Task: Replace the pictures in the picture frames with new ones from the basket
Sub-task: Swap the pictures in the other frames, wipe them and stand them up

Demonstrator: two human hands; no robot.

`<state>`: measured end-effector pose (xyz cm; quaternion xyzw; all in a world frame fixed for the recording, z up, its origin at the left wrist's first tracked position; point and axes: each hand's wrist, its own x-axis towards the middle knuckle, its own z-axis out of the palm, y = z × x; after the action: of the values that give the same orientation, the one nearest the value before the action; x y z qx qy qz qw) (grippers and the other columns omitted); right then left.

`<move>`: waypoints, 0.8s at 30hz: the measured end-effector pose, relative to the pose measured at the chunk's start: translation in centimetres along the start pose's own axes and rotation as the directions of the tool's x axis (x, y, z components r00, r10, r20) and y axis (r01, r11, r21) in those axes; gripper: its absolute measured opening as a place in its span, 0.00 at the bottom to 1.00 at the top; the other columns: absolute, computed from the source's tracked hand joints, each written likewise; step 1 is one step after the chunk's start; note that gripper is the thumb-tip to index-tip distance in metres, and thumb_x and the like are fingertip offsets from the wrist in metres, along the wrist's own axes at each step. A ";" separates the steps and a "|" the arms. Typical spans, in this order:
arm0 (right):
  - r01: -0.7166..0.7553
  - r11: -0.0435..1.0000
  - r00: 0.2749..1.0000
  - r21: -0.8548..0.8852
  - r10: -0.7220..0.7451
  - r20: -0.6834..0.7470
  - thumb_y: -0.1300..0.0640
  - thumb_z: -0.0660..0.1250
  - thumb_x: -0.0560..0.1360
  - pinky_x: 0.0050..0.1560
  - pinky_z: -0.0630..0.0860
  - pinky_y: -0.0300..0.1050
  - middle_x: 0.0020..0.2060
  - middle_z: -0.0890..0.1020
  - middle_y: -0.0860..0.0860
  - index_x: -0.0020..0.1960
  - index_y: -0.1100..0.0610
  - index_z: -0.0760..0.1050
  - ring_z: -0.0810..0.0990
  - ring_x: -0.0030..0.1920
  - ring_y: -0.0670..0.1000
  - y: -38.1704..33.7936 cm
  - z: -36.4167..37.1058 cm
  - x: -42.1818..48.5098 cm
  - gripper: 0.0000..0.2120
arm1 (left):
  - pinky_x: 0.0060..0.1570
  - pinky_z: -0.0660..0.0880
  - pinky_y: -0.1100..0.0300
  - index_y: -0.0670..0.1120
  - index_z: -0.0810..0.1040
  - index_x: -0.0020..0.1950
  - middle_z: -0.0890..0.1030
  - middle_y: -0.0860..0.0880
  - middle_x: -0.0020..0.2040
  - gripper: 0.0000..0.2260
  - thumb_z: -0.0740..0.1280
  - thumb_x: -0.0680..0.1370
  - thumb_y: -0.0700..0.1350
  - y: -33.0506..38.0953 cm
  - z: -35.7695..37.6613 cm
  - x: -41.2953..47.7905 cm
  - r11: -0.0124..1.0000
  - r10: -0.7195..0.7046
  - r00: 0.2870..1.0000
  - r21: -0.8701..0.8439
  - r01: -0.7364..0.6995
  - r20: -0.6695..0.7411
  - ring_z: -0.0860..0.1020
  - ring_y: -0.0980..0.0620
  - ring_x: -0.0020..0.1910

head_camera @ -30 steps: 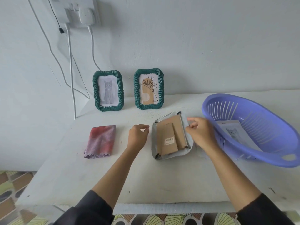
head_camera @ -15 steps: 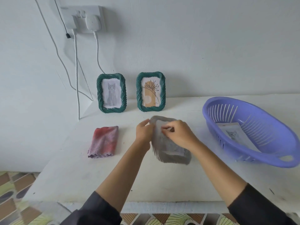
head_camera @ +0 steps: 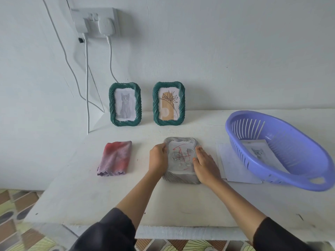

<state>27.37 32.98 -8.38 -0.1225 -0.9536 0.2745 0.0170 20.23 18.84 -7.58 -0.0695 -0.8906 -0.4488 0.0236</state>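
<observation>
A: Three frames on the table (head_camera: 90, 205), and the grey frame (head_camera: 181, 178) between the hands is now face up. A second ago it lay on its face with the cardboard back and stand showing.

B: So it has been flipped. What shows in it?

A: A picture with red strokes and grey spirals, behind the glass. I judge the back is closed again and this swap is done, or close to it.

B: And the hands?

A: The left hand (head_camera: 158, 160) curls loosely round the frame's left edge, fingers on the rim. The right hand (head_camera: 205, 164) lies nearly flat and spread along its right edge, pressing more than gripping. Both touch it; whether it sits on the table or is just off it I cannot tell.

B: What else is near?

A: Just right of the right hand lies a white sheet (head_camera: 233, 163), partly under the purple basket (head_camera: 290, 180). A cat picture (head_camera: 259, 152) is in the basket. Left of the left hand lies a folded red cloth (head_camera: 115, 157).

B: Beyond the hands?

A: Two green frames upright at the wall, a green cat frame (head_camera: 125, 104) and a green flower frame (head_camera: 169, 103). I reckon the basket's picture goes into one of them, once the grey one is stood up.
</observation>
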 end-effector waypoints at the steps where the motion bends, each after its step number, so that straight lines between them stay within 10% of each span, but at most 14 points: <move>1: 0.008 1.000 1.000 0.006 -0.008 -0.007 0.59 0.48 0.80 0.75 0.47 0.44 0.76 0.53 0.53 0.75 0.59 0.52 0.52 0.76 0.48 0.0 -0.1 0.1 0.23 | 0.43 0.67 0.57 0.41 0.77 0.40 0.79 0.42 0.42 0.12 0.56 0.78 0.35 -0.1 0.1 0.1 1.000 0.012 1.000 0.022 -0.012 0.001 0.74 0.45 0.44; 7: 0.056 0.998 0.995 0.004 -0.055 -0.083 0.60 0.50 0.80 0.70 0.55 0.40 0.74 0.61 0.52 0.73 0.59 0.58 0.60 0.73 0.51 0.6 -1.3 0.8 0.22 | 0.36 0.60 0.58 0.48 0.60 0.28 0.80 0.42 0.40 0.16 0.56 0.74 0.34 -1.2 0.6 0.7 0.978 0.093 0.996 0.188 -0.090 -0.003 0.72 0.41 0.45; 11: 0.060 0.997 0.998 -0.049 -0.061 -0.029 0.59 0.48 0.81 0.74 0.48 0.41 0.76 0.53 0.53 0.75 0.58 0.51 0.52 0.76 0.49 0.8 -0.7 0.9 0.23 | 0.43 0.70 0.56 0.43 0.80 0.47 0.82 0.46 0.52 0.13 0.56 0.76 0.36 -1.6 0.9 0.7 0.971 0.125 0.992 0.205 -0.122 0.002 0.75 0.40 0.53; 15: 0.058 0.995 0.997 -0.079 -0.061 -0.037 0.58 0.47 0.81 0.74 0.47 0.41 0.76 0.52 0.52 0.76 0.58 0.49 0.51 0.76 0.49 0.8 -0.5 0.9 0.23 | 0.56 0.72 0.54 0.45 0.79 0.59 0.80 0.46 0.60 0.14 0.57 0.78 0.40 -1.7 0.2 0.6 0.977 0.131 0.991 0.171 -0.124 -0.031 0.74 0.43 0.60; 20: 0.058 0.995 0.998 -0.083 -0.061 -0.034 0.58 0.47 0.81 0.74 0.46 0.41 0.76 0.52 0.52 0.76 0.58 0.49 0.51 0.76 0.49 1.0 -0.2 1.1 0.23 | 0.73 0.50 0.45 0.48 0.65 0.71 0.62 0.41 0.74 0.27 0.65 0.75 0.56 -2.8 -4.5 1.6 0.896 -0.091 0.907 0.364 0.254 -0.410 0.58 0.40 0.74; 24: 0.056 0.995 0.998 -0.085 -0.058 -0.031 0.58 0.46 0.81 0.74 0.46 0.41 0.76 0.52 0.52 0.76 0.58 0.49 0.51 0.76 0.49 1.1 -0.2 1.1 0.23 | 0.72 0.49 0.38 0.48 0.52 0.75 0.58 0.37 0.73 0.40 0.66 0.70 0.61 -5.0 -7.9 2.6 0.734 -0.419 0.840 0.416 0.537 -0.344 0.55 0.35 0.73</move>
<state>26.58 34.25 -8.78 -0.1004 -0.9670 0.2317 0.0355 16.72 9.79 -6.58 0.2235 -0.9536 -0.1999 0.0254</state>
